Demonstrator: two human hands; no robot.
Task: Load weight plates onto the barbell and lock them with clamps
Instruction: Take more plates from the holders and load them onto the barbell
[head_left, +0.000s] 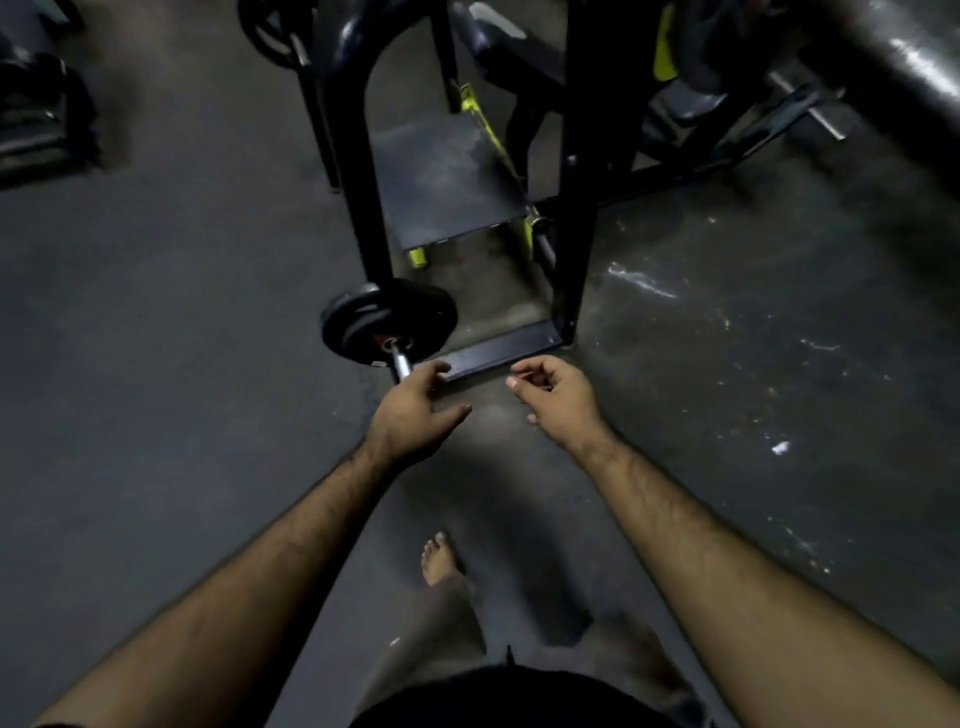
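Left hand: open, empty, at chrome barbell sleeve end | Right hand: loosely curled, empty | Black round weight plates: loaded | Advice: seat clamp flush against plates.

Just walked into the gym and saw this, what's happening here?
A person stands barefoot on the dark floor, both arms reaching toward a barbell end. Black weight plates already sit on its sleeve, beside a black rack frame. The left hand is open, fingertips at the bare steel tip. The right hand hovers loosely curled, holding nothing. Whether a clamp is fitted is unclear.
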